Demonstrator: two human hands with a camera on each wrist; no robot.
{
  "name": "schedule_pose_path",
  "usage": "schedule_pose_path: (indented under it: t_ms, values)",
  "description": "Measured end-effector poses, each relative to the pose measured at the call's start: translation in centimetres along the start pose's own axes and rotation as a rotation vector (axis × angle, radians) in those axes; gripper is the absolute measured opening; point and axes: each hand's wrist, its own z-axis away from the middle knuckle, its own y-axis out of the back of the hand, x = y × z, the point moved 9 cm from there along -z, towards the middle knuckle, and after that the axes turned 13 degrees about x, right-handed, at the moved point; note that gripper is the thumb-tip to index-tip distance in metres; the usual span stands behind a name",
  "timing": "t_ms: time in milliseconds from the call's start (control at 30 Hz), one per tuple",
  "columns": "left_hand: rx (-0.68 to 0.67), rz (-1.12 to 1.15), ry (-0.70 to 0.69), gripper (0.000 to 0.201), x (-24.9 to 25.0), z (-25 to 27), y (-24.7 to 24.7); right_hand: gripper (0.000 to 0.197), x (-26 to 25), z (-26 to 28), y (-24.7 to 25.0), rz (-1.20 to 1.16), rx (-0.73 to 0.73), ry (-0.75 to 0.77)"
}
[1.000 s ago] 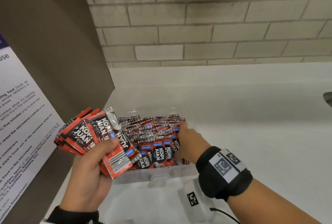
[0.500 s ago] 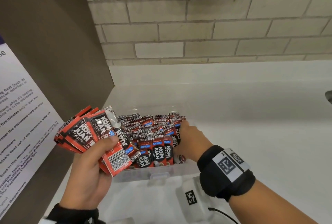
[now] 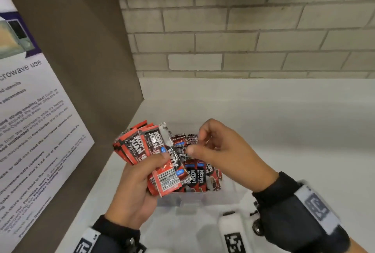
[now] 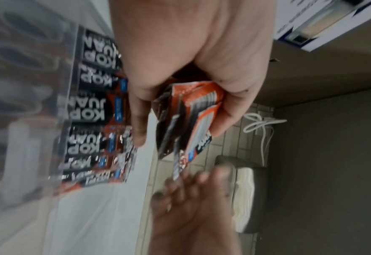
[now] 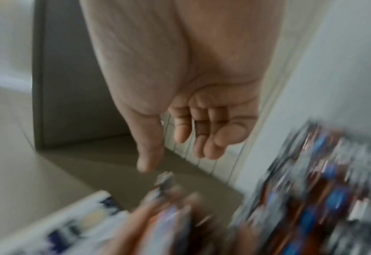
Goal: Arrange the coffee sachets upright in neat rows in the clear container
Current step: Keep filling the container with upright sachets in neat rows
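The left hand (image 3: 132,187) has its fingers (image 4: 221,120) and thumb clamped round a fanned bundle of coffee sachets (image 3: 146,151). The right hand (image 3: 225,155) hovers beside it, fingers (image 5: 204,138) loosely curled, holding nothing. Below, more sachets (image 3: 200,173) stand upright in the clear container (image 3: 203,198) on the white counter (image 3: 284,141).

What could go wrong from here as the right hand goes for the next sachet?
1. The left hand holds a fanned bundle of sachets above the clear container; pulling one out may drag its neighbours loose.
2. One sachet sticks out crooked from the fan, so the empty right hand may catch it badly.
3. A dropped sachet could topple the upright rows below.
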Motion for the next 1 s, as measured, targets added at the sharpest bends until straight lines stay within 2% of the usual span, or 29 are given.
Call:
schedule_pose_path:
  t_ms: [67,100,167,267,467,533,600,733,833,900,1000]
  values:
    - [-0.015,-0.003,0.016,0.052,-0.7,0.1,-1.0,0.038,-1.4,1.3,-2.3,-0.071,-0.135,0.026]
    - [-0.023,0.008,0.021,0.052,-0.9,0.3,-1.4,0.041,-1.6,1.6,-2.9,-0.038,-0.142,0.061]
    - [-0.022,0.044,0.035,0.049,-1.2,0.4,-1.9,0.042,-1.4,1.3,-2.9,0.049,-0.053,0.112]
    - [-0.011,0.06,0.045,0.056,-1.7,0.6,-2.0,0.035,-0.4,0.7,-1.9,0.063,0.04,0.08]
    - [0.016,0.017,-0.016,0.057,-1.4,0.7,-1.8,0.019,-0.2,1.0,-1.1,-0.087,0.12,0.084]
    - [0.035,0.041,-0.047,0.051,-1.0,0.6,-1.8,0.02,-0.7,1.1,-0.1,-0.171,0.208,0.11]
    - [0.041,0.054,-0.095,0.045,-0.3,0.8,-2.1,0.013,-1.5,1.2,0.2,-0.151,0.237,0.18]
    - [0.01,0.028,-0.193,0.025,0.8,1.5,-2.9,0.012,-2.8,2.3,-2.1,0.087,0.1,0.37]
    - [0.021,0.063,-0.192,0.024,1.0,1.5,-2.4,0.017,-3.1,3.0,-2.4,0.045,0.021,0.356]
    - [-0.013,0.116,-0.163,0.031,1.1,1.6,-2.3,0.005,-3.2,3.0,-2.0,0.001,0.021,0.344]
    - [-0.025,0.105,-0.133,0.033,1.1,1.8,-2.4,0.008,-3.3,2.8,-1.5,0.052,0.042,0.386]
